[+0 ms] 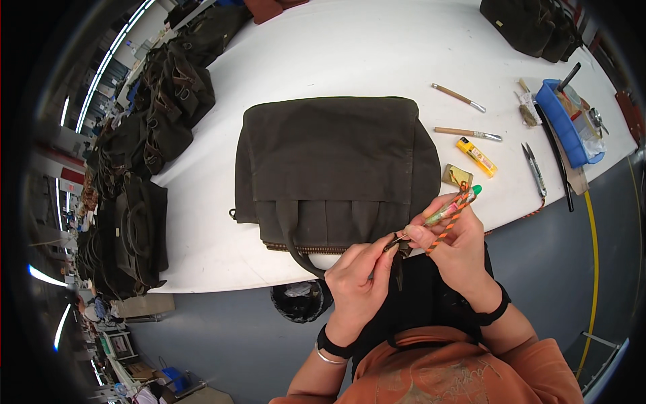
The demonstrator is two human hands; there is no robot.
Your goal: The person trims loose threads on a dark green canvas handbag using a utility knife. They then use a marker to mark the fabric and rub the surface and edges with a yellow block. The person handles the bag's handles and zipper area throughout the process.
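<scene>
A dark olive fabric bag [330, 151] lies on the white table in front of me, its handles and brass-coloured zipper [306, 249] toward me. At the bag's near right corner, my left hand [360, 279] pinches a small dark tab by the zipper's end. My right hand [457, 246] grips a slim pen-like tool [441, 215] with a green end and a thin pointed tip. An orange-and-black cord [452, 225] hangs from it. That tip meets the tab between my fingertips; the exact contact is hidden.
Right of the bag lie a yellow lighter [476, 157], a small tan block [457, 175], two wooden-handled tools [459, 97] and thread snips [534, 172]. Beyond stands a blue tray [570, 128] of tools. Dark bags [141, 229] pile up at left. A black-lined bin [301, 300] sits below the edge.
</scene>
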